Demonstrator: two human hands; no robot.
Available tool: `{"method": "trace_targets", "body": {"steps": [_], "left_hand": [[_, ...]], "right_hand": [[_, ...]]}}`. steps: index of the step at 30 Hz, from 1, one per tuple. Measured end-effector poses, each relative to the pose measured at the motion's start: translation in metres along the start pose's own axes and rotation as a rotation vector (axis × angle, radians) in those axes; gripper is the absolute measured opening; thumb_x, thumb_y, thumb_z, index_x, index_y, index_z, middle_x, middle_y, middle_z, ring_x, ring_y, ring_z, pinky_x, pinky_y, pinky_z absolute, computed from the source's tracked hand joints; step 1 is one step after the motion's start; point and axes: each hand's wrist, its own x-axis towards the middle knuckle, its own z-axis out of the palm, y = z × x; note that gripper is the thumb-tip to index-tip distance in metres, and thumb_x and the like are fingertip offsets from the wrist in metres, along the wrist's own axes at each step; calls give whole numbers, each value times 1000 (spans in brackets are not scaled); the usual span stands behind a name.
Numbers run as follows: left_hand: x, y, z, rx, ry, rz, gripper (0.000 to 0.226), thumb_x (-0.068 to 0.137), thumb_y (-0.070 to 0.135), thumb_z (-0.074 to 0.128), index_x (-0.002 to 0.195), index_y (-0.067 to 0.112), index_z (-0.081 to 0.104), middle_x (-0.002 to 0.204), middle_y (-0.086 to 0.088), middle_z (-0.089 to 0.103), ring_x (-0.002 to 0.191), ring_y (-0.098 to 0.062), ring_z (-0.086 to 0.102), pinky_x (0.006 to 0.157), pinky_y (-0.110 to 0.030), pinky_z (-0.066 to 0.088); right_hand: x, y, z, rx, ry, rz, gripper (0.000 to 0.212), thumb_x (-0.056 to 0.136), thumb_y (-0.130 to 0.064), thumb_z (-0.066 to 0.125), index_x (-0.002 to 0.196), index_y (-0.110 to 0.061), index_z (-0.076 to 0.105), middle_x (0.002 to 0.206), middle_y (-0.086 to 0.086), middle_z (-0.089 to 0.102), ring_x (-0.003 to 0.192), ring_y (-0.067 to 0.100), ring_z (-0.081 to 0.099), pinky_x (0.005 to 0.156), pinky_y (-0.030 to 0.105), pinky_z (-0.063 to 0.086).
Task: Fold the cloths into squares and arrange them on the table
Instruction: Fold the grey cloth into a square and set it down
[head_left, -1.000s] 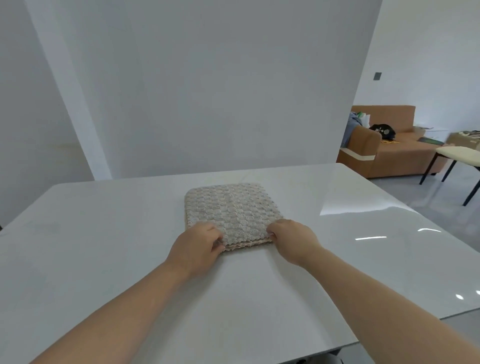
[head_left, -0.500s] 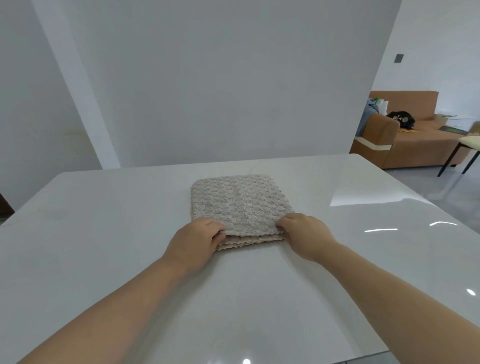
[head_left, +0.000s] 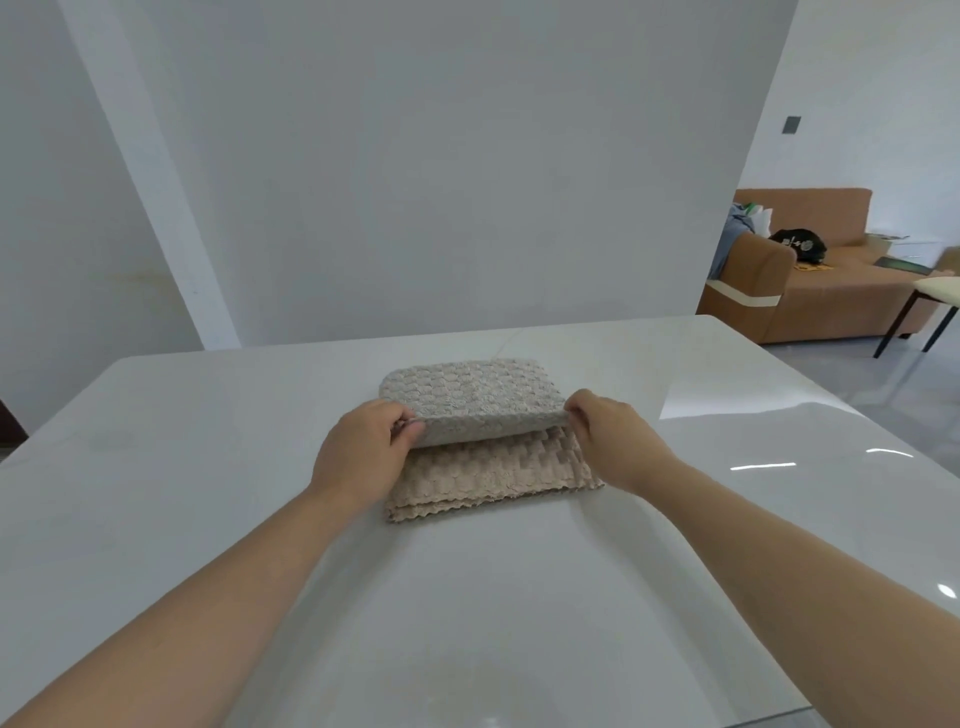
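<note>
The cloth's top layer (head_left: 470, 402) has lifted off the lower layer (head_left: 493, 470) since a moment ago, its near edge pinched at either corner by the left hand (head_left: 363, 454) and right hand (head_left: 615, 436). The long axis runs from grip to grip; the fold lies beyond both, neither hand nearer, mid-way across the table (head_left: 208, 467).

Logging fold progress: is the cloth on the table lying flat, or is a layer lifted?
Lifted. The left hand and right hand pinch the near edge of the cloth, holding its top layer above the flat layers beneath.
</note>
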Motion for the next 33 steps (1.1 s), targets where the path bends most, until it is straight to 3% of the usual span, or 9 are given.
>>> {"method": "trace_targets", "body": {"steps": [6,13,17,20,21,23,27,29,33], "left_hand": [[11,14,-16,-149,58,-35,7,100,26,61,94,26,64,80,14,64,77,-4,59,66,-18,40],[12,30,-33,-214,123,6,8,103,25,54,98,25,59,81,8,65,71,-7,56,65,-22,41],[13,38,-43,-215,157,65,6,103,25,54,100,27,59,88,9,66,85,-3,59,72,-17,44],[10,44,-50,-187,146,89,3,102,27,56,100,29,57,89,12,65,84,-1,58,70,-20,41],[8,46,-52,-182,121,94,3,100,31,59,101,30,57,91,13,63,84,-2,58,71,-22,42],[3,47,-56,-148,12,83,30,89,44,72,110,33,54,98,17,58,88,-2,56,73,-22,44],[-9,44,-55,133,-280,113,79,69,46,88,132,36,44,119,14,50,103,-7,52,89,-31,47],[-18,41,-48,211,-351,150,74,72,38,88,134,33,48,119,15,47,104,-7,50,91,-32,48],[-39,31,-34,286,-494,207,24,84,35,75,106,36,66,98,17,61,95,-10,59,84,-35,52]], "right_hand": [[10,-9,-9,134,104,-28,12,106,-18,37,109,-17,49,85,4,61,75,21,54,63,35,42],[14,-17,-20,121,221,-63,20,105,-19,37,120,-17,50,101,3,60,90,22,53,75,37,45],[12,-24,-29,100,213,-69,24,105,-37,36,120,-22,48,106,-1,56,98,20,52,80,35,45],[4,-27,-39,36,121,-105,48,94,-61,51,126,-27,46,111,-9,51,101,11,47,85,31,43],[1,-29,-42,1,88,-135,54,88,-67,57,125,-29,45,110,-10,51,100,10,47,84,30,43],[-3,-31,-45,-65,-11,-157,59,81,-70,64,122,-32,47,106,-12,53,95,10,50,81,30,45],[-17,-35,-43,-165,-175,-164,17,86,-44,68,84,-32,57,76,-11,60,78,17,59,66,34,51],[-27,-37,-42,-179,-249,-186,30,88,-36,67,66,-29,48,63,-11,53,68,12,53,61,33,47],[-48,-41,-37,-197,-367,-180,32,88,-31,64,62,-25,47,67,-8,53,67,11,51,66,37,49]]}}
